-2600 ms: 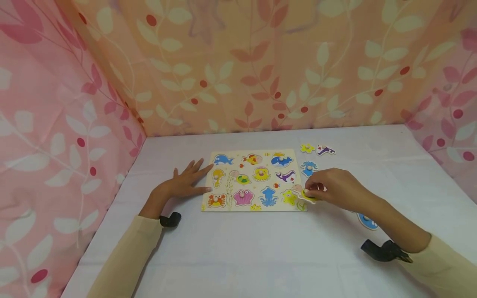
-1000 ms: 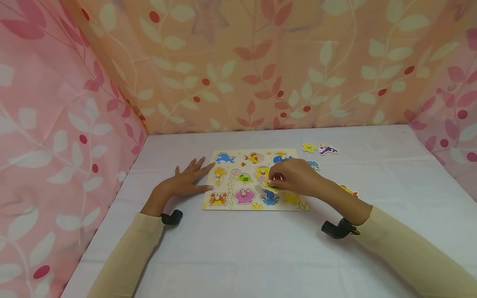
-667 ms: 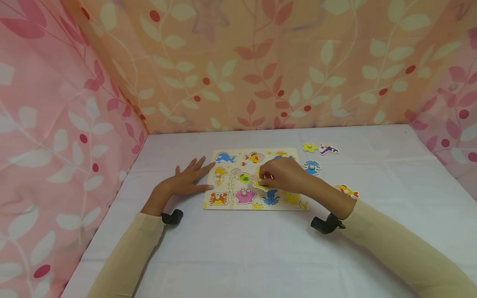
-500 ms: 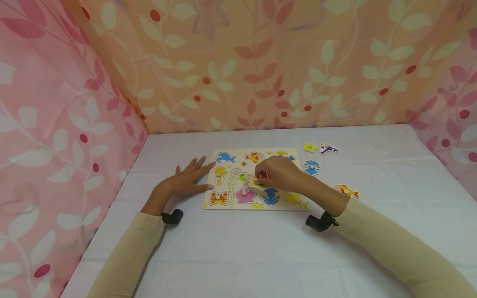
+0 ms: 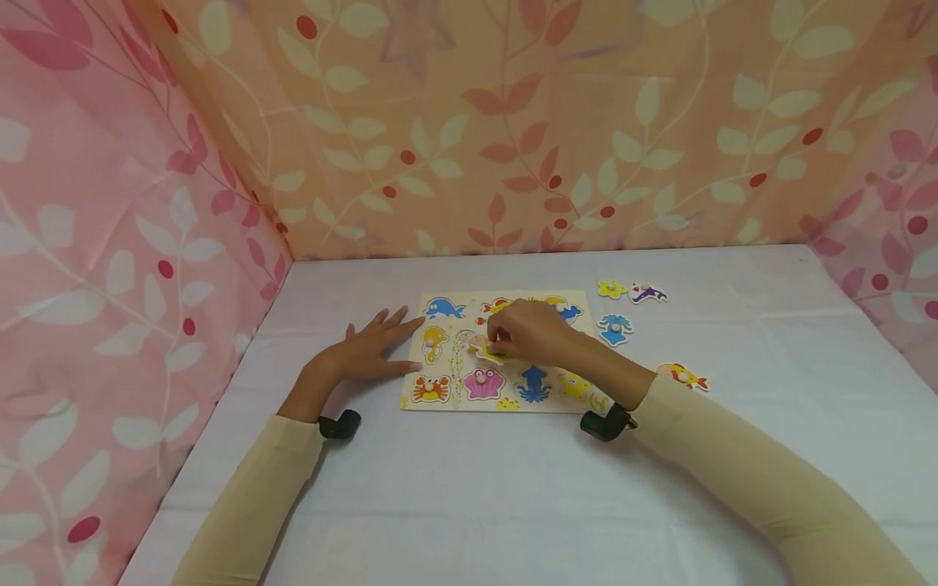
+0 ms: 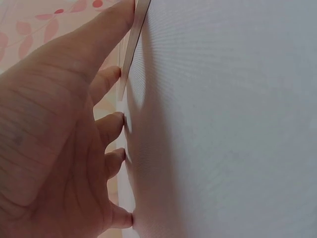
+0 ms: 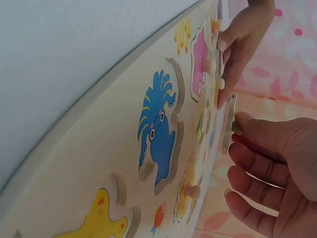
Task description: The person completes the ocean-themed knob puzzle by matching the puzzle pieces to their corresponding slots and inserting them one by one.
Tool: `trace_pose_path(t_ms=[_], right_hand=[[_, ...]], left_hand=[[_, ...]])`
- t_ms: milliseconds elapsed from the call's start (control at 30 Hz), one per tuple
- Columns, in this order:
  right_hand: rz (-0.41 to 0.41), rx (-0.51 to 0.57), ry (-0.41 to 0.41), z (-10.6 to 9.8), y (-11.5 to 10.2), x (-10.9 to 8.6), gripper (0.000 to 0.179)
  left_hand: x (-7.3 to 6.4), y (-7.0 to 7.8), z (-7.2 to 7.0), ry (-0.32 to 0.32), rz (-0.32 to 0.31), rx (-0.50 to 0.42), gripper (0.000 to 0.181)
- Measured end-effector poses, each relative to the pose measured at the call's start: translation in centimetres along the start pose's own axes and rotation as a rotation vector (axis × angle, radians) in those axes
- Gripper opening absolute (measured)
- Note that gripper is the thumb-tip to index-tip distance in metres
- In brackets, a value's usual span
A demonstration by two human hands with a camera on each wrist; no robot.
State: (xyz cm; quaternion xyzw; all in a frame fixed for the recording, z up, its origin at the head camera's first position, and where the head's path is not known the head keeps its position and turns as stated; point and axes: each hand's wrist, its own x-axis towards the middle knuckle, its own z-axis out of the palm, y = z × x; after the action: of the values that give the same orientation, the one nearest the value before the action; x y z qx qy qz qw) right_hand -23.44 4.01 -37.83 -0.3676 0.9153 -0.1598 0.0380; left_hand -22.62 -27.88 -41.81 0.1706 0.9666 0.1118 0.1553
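Note:
My right hand (image 5: 535, 330) pinches a turtle puzzle piece (image 5: 485, 348) by its knob. The piece hangs slightly tilted over the turtle recess of the wooden sea-animal board (image 5: 564, 406). In the right wrist view the turtle piece (image 7: 228, 126) shows edge-on, apart from the board. My left hand (image 5: 362, 352) lies with fingers spread at the board's left edge, thumb and a fingertip touching it. Seahorse (image 5: 434, 345), crab (image 5: 431, 388) and pink shell (image 5: 484, 382) pieces sit in the board. The squid recess (image 5: 534, 384) and starfish recess (image 5: 575, 386) hold no piece.
Right of the board lie a loose yellow starfish (image 5: 611, 289), a purple whale-like piece (image 5: 648, 292), a blue squid (image 5: 615, 329) and a red-yellow fish (image 5: 683, 376). Patterned cloth (image 5: 513, 146) walls the white table (image 5: 440, 496) at back and sides.
My right hand has carried the turtle piece leftward from the board's right edge to above the turtle recess. The loose fish has come into view; a blue piece is now hidden. My left hand stays put.

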Motion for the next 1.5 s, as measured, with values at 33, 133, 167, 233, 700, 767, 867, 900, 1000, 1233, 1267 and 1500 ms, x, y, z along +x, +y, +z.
trace_pose_path(t_ms=[33, 133, 167, 233, 700, 767, 867, 900, 1000, 1233, 1267, 1500], right_hand=[[0.002, -0.003, -0.001, 0.1, 0.0, 0.2, 0.013], [0.003, -0.025, 0.003, 0.3, 0.1, 0.8, 0.013], [0.000, -0.036, 0.006, 0.4, 0.1, 1.1, 0.013], [-0.006, -0.050, 0.011, 0.6, 0.1, 1.5, 0.013], [0.042, -0.071, -0.033, 1.6, -0.1, 3.0, 0.014], [0.050, -0.069, -0.035, 1.7, -0.2, 3.0, 0.014], [0.057, -0.066, -0.034, 1.8, -0.2, 3.1, 0.014], [0.058, -0.066, -0.033, 1.9, -0.2, 3.2, 0.014], [0.058, -0.079, -0.029, 2.0, -0.3, 3.3, 0.014], [0.069, -0.073, -0.040, 2.1, -0.4, 3.4, 0.013], [0.071, -0.071, -0.042, 2.1, -0.4, 3.5, 0.012], [0.062, -0.047, -0.049, 2.1, -0.4, 3.5, 0.012]], left_hand=[[0.0, 0.0, 0.0, 0.000, -0.003, -0.001, 0.093], [0.0, -0.2, 0.1, 0.003, -0.006, -0.001, 0.093], [0.0, -0.3, 0.2, 0.005, -0.005, 0.000, 0.093], [0.1, -0.3, 0.3, 0.007, -0.002, -0.003, 0.093], [-0.1, 0.0, 0.1, 0.000, 0.006, 0.001, 0.093], [-0.1, 0.0, 0.0, 0.000, 0.007, -0.001, 0.093], [-0.1, 0.0, 0.0, 0.003, 0.010, 0.000, 0.093], [-0.1, 0.1, 0.0, 0.004, 0.011, -0.003, 0.093], [-0.2, 0.2, -0.1, 0.004, 0.013, -0.001, 0.093], [-0.1, 0.1, -0.1, -0.001, 0.018, -0.006, 0.093], [-0.1, 0.1, -0.1, -0.002, 0.017, -0.008, 0.093], [0.1, -0.2, 0.2, -0.001, 0.012, 0.005, 0.094]])
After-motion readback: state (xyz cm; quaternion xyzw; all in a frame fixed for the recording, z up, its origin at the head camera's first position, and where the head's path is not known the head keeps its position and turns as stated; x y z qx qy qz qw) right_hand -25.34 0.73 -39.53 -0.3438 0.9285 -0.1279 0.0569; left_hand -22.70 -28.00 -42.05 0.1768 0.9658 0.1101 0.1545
